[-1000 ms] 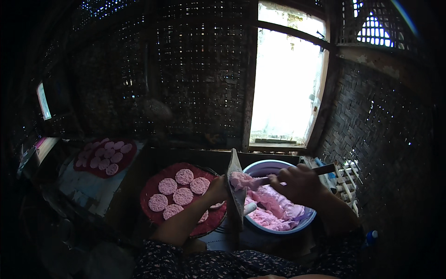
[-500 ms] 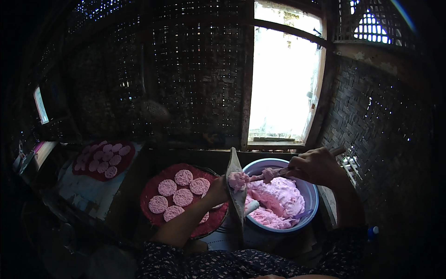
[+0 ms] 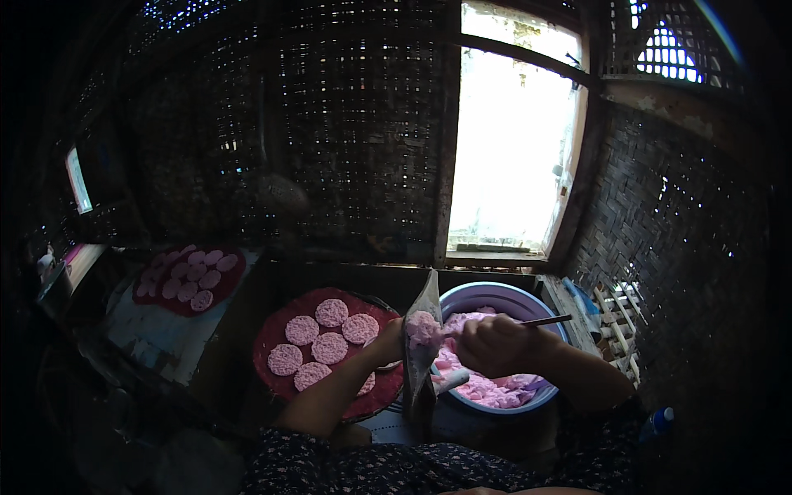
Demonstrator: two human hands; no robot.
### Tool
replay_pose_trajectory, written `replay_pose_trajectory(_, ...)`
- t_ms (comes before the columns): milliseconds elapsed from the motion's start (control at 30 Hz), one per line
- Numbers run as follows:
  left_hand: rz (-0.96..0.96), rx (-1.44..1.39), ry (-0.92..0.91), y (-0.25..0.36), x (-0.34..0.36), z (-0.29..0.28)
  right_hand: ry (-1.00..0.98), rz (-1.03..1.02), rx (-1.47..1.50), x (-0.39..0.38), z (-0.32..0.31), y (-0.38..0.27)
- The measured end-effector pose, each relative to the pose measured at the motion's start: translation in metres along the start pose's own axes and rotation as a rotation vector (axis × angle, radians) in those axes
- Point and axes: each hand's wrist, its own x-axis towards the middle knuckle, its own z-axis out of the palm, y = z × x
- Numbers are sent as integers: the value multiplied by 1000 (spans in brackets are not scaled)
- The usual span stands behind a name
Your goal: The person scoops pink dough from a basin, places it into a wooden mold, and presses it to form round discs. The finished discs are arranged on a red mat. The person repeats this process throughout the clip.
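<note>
Left hand (image 3: 386, 342), centre frame: fingers hidden behind the upright sheet (image 3: 422, 346). Right hand (image 3: 493, 345): closed round a thin tool (image 3: 544, 320); its working end is covered by the fist. Red tray (image 3: 280, 326): lower right rim and one or two pink discs (image 3: 330, 313) masked by the left forearm. Bowl (image 3: 495, 295): near rim behind the right forearm. Left third of frame too dark to resolve. Blue-capped bottle (image 3: 657, 421), lower right: body lost in shadow.

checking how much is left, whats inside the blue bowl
The bowl holds soft pink dough, heaped toward the near side. The right hand covers the middle of it, so the dough's depth and the bowl's bottom cannot be seen.
</note>
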Motion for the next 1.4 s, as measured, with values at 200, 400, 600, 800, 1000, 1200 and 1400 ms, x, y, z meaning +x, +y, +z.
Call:
replay_pose_trajectory(200, -84, -402, -5, -48, 11, -4, 119, 907, 389, -40, -1, 6)
replay_pose_trajectory(400, 123, -22, 22, -40, 27, 30, 264, 1526, 1447, -29, 48, -83)
replay_pose_trajectory(600, 263, -22, 96, -38, 23, 0, -124, 1654, 1049, -62, 32, -78)
replay_pose_trajectory(800, -74, -234, 161, -40, 22, 19, 248, 1150, 575, -46, 54, -86)
replay_pose_trajectory(1000, -31, 187, 288, -53, 20, 11, 251, 1291, 1048, -55, 41, -91)
replay_pose_trajectory(1200, -77, -156, 172, -58, 17, 38, 173, 1253, 625, -52, 66, -81)
replay_pose_trajectory(1400, -171, -538, 194, -73, 13, 20, 103, 1204, 1038, -67, 45, -105)
